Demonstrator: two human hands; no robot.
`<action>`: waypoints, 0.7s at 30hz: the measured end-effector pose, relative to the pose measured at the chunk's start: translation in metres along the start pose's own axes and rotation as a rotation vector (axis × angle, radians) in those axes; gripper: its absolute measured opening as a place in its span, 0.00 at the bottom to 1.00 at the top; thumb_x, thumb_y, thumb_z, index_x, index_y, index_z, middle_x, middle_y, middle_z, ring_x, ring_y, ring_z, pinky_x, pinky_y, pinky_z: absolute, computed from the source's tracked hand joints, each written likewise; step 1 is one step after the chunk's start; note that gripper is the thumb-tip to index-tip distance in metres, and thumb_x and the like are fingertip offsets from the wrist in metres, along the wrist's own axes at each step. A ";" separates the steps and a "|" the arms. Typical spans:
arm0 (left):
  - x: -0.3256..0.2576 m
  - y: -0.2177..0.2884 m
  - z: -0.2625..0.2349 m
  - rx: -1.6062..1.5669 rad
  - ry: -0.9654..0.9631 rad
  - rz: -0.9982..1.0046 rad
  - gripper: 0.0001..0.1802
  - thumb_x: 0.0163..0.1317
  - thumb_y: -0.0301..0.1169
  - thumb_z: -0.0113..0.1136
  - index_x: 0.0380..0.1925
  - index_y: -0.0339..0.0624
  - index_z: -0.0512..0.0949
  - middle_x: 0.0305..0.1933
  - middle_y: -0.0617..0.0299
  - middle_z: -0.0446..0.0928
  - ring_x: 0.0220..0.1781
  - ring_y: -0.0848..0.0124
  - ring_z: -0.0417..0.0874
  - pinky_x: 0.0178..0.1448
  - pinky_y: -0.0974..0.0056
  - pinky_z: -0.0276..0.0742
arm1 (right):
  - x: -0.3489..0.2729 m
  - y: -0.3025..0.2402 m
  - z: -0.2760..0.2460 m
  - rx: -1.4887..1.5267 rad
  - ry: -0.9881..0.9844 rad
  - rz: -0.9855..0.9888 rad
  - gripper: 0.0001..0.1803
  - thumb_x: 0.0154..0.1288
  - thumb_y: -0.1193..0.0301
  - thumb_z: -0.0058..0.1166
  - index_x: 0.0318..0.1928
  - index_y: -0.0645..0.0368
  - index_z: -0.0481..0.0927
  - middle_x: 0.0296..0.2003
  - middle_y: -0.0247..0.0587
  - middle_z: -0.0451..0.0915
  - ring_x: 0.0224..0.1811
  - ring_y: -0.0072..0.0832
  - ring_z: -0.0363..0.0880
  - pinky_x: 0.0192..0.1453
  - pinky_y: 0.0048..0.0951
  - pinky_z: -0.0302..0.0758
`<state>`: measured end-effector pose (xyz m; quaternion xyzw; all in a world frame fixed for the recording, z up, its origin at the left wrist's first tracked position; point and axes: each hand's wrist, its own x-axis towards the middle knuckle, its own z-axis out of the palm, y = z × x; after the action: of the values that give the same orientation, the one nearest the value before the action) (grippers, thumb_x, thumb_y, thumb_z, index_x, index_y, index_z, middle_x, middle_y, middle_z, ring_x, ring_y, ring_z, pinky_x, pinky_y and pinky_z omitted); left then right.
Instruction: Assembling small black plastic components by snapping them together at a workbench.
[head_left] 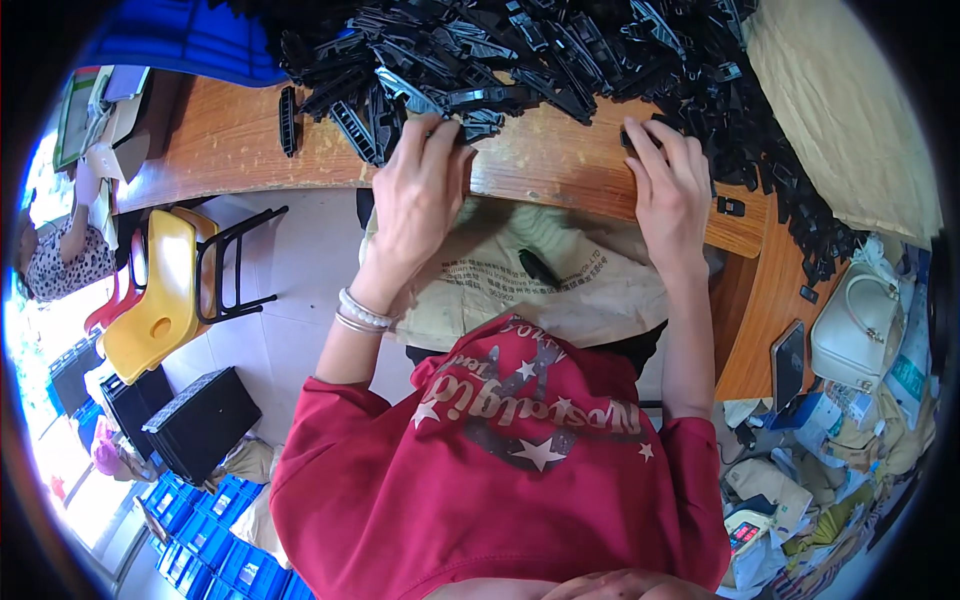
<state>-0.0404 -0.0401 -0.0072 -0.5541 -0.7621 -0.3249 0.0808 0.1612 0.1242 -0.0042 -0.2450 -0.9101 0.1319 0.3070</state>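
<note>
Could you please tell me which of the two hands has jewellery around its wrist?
The left hand: a pale beaded bracelet and thin bangle circle its wrist, while the right hand shows none.

Black parts (580, 70): hard-looking plastic, glinting edges. Tabletop (545, 165): wood-grained, glossy, scuffed pale in patches. Tan sack (590, 300): papery, creased, matt. Shirt (480, 490): soft matt cloth. Yellow chair (172, 265): smooth, shiny plastic.

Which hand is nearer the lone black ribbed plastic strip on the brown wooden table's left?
Left. The left hand is right of that strip, nearer the body; the right hand, much farther right.
</note>
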 end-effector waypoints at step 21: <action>0.012 0.033 0.031 -0.965 -0.128 -0.237 0.24 0.57 0.22 0.67 0.51 0.36 0.67 0.39 0.55 0.79 0.32 0.72 0.83 0.35 0.68 0.77 | 0.013 -0.008 0.001 -0.049 -0.147 -0.073 0.16 0.52 0.83 0.57 0.45 0.68 0.79 0.40 0.46 0.74 0.44 0.39 0.74 0.48 0.38 0.73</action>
<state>-0.0079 -0.0071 -0.0121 -0.4570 -0.5860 -0.6127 -0.2690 0.1485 0.1243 0.0047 -0.2088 -0.9415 0.1158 0.2380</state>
